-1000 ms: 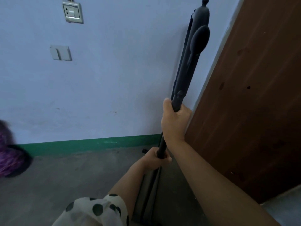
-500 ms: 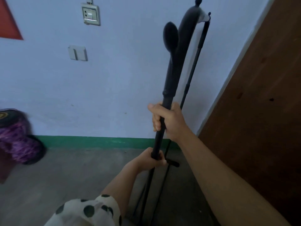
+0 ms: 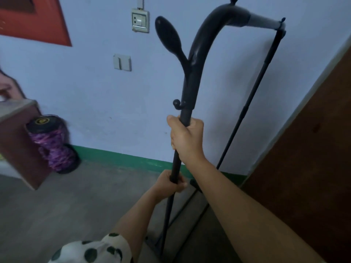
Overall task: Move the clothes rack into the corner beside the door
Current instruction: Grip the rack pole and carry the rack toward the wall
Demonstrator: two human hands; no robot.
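Observation:
The black clothes rack (image 3: 191,78) stands upright in front of the pale blue wall, close to the brown wooden door (image 3: 313,158) on the right. Its near upright curves over at the top into a grey bar that meets a thin far pole (image 3: 252,95) near the wall. My right hand (image 3: 187,139) is closed around the near upright just below its thick sleeve. Lower on the same pole, my left hand (image 3: 171,181) grips it. The rack's thin base bars run across the floor towards the corner.
A purple and black hoverboard (image 3: 53,145) leans against the wall at the left, beside a brown box-like piece of furniture (image 3: 17,145). A socket (image 3: 140,20) and a switch (image 3: 122,62) sit on the wall. A green skirting (image 3: 121,158) runs along the grey concrete floor.
The rack has turned, so its far pole and top bar now spread out to the right. My view has shifted left, bringing the furniture and hoverboard into sight. Both hands keep their grip.

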